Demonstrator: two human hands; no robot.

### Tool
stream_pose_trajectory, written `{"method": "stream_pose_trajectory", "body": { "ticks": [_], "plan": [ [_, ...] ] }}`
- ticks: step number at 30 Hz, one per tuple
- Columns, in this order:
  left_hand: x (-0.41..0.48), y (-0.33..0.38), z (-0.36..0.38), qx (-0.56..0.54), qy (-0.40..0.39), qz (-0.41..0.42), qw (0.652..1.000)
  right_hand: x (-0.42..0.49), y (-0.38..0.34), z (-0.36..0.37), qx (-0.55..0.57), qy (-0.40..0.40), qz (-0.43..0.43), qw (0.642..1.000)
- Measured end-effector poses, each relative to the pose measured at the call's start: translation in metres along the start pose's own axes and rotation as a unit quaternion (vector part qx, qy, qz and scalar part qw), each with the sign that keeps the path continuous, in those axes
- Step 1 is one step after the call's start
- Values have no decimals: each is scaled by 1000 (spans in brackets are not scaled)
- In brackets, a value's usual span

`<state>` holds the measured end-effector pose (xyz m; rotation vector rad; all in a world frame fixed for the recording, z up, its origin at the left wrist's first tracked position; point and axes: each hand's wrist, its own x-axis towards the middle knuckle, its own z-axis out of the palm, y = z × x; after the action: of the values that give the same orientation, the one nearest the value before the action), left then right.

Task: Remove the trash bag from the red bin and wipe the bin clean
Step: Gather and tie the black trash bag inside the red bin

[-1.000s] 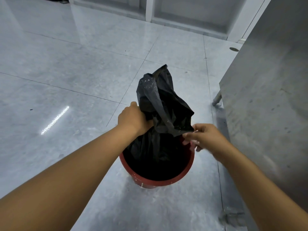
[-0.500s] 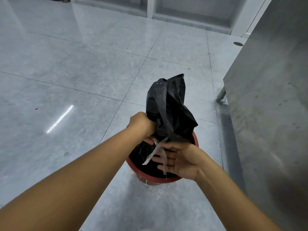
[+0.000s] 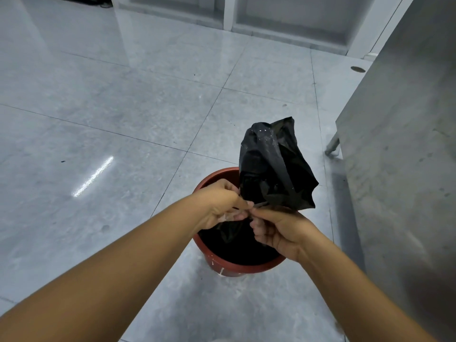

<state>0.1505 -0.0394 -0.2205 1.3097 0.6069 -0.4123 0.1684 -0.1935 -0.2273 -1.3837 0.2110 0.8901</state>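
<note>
A round red bin [image 3: 246, 267] stands on the tiled floor just in front of me, with pale drips on its near side. A black trash bag [image 3: 274, 169] sits in it, its gathered top standing up above the far right rim. My left hand [image 3: 223, 206] pinches the bag's neck from the left, with a thin pale strip between its fingers. My right hand [image 3: 278, 230] grips the neck from below on the right, fingertips touching the left hand's. The hands and bag hide the inside of the bin.
A grey metal cabinet [image 3: 399, 149] on thin legs stands close on the right of the bin. White shelving [image 3: 229, 13] runs along the far wall. Glossy grey floor tiles [image 3: 111, 134] spread out to the left and ahead.
My right hand has closed on the bag's neck against the left hand; half a second ago it lay open under the neck. The view has shifted left, so the bin sits lower right.
</note>
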Motion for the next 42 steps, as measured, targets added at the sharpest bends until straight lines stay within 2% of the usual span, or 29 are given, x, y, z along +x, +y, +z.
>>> {"method": "stream_pose_trajectory", "body": {
  "ticks": [4, 8, 11, 14, 17, 19, 21, 24, 28, 30, 33, 38, 42],
  "plan": [
    [2, -9, 2, -3, 19, -25, 999, -1, 0, -7, -36, -3, -91, 995],
    [2, -14, 4, 21, 17, -35, 999, -2, -2, -9, 29, -27, -135, 990],
    [1, -14, 4, 28, 23, -49, 998, -2, 2, -9, -69, -12, -200, 977],
    [0, -16, 5, 24, 19, -69, 997, 0, 4, -3, -212, 71, -272, 936],
    [-2, -18, 5, 6, 11, -67, 998, 7, 7, 4, -312, 159, -298, 888],
    [-2, -19, 5, 1, 16, -54, 998, 13, 9, 7, -375, 193, -301, 855],
    [-3, -18, 3, 8, 23, -40, 999, 17, 9, 9, -399, 200, -317, 837],
    [-5, -16, -1, 3, 19, -24, 1000, 20, 7, 4, -421, 162, -338, 826],
    [-10, -14, -7, -13, 13, -11, 1000, 18, 4, -5, -441, 47, -301, 845],
    [-10, -13, -9, -14, 17, -8, 1000, 17, -1, -9, -465, -3, -289, 837],
    [-10, -10, -10, 4, 30, 1, 1000, 18, -5, -11, -529, -44, -279, 800],
    [-7, -9, -9, 75, 58, 37, 995, 22, -7, -3, -613, -35, -270, 742],
    [-6, -11, -3, 36, 60, 46, 997, 26, -16, 3, -670, -47, -245, 700]
  ]
}}
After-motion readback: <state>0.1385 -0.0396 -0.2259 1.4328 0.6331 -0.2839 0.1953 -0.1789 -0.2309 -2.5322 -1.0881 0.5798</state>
